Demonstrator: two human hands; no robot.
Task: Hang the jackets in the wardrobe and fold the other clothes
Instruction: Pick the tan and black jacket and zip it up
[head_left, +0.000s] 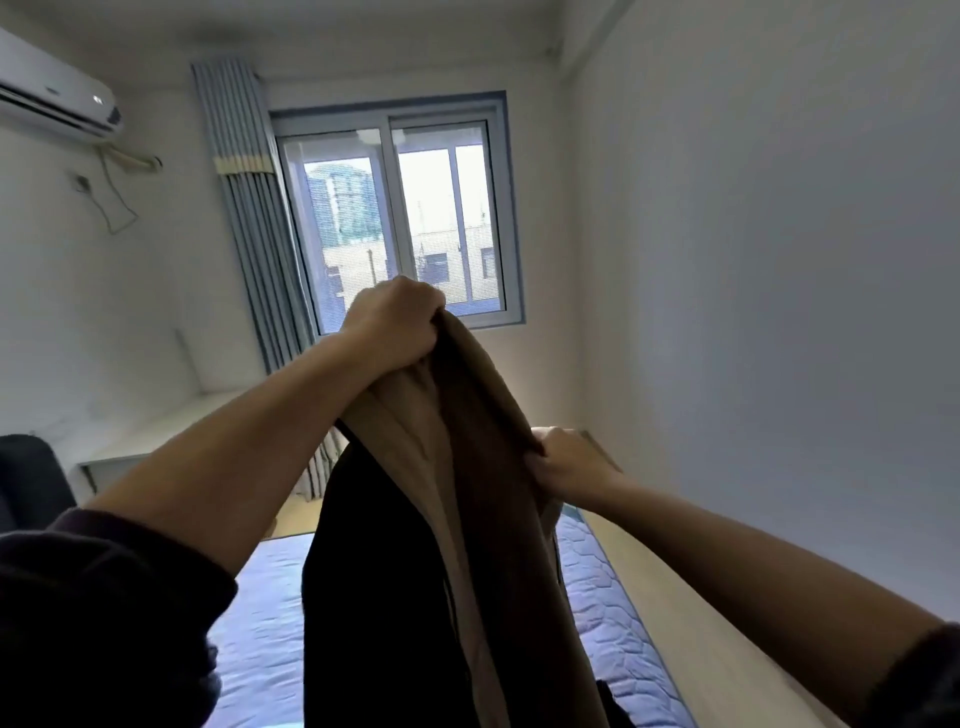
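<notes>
**Tan-and-brown soft fabric garment (483, 467) hanging over the bed**

Both hands are holding the garment up in the air above the blue quilted mattress (597, 592), near its far edge. The left hand (395, 322) is raised, fingers clenching a bunch of the garment's top. Lower, on the right, the right hand (566, 462) is pinching the garment's side edge. Black cloth (363, 571) is hanging against its left side. A white-framed window (395, 218) is showing behind.

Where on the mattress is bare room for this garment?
The blue quilted mattress is bare left of the hanging tan-and-brown garment, and in a narrower strip right of it, beside the pale wooden ledge. The middle is hidden behind the garment.
</notes>
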